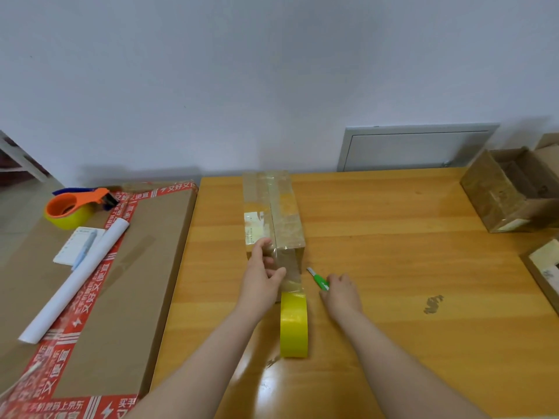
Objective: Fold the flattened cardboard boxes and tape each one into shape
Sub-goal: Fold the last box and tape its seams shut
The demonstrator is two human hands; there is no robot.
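Two hands share the job: the left hand (262, 278) pinches the tape strip (292, 272) taut against the cardboard box (272, 207) mid-worktop (393, 261), while the right hand (341, 290) grips a green cutter (320, 281), probably to sever it from the yellow roll (294, 328).

Wooden table (393, 267), glossy, orange-brown. Mid-table sits a taped cardboard box (273, 213), with a yellow tape roll (294, 325) standing on edge just in front. There's an open box (508, 195) at the far right, another box (544, 267) poking in at the right edge, and a dark smudge (433, 304) on the wood.
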